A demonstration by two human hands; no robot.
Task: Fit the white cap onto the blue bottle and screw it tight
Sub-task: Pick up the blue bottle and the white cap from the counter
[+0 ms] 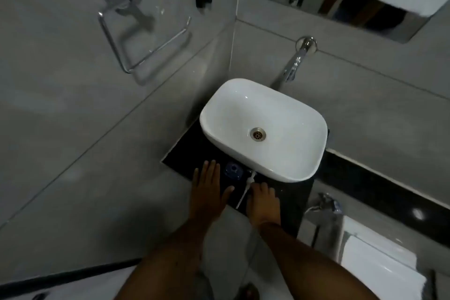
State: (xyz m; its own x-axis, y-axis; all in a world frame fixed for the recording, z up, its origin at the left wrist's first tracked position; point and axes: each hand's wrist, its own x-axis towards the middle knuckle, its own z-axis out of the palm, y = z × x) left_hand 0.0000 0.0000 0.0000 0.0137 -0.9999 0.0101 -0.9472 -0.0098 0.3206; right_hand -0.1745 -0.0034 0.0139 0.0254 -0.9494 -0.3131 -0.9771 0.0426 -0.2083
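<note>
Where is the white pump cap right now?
The white cap lies on the dark counter in front of the sink, between the blue bottle and the right hand.

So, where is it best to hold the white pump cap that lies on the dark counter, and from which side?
Probably the head end of the white pump cap, near the sink, pinched from above by the right hand beside it. The thin tube runs toward the counter edge and offers little to grip; it must go into the blue bottle.
</note>
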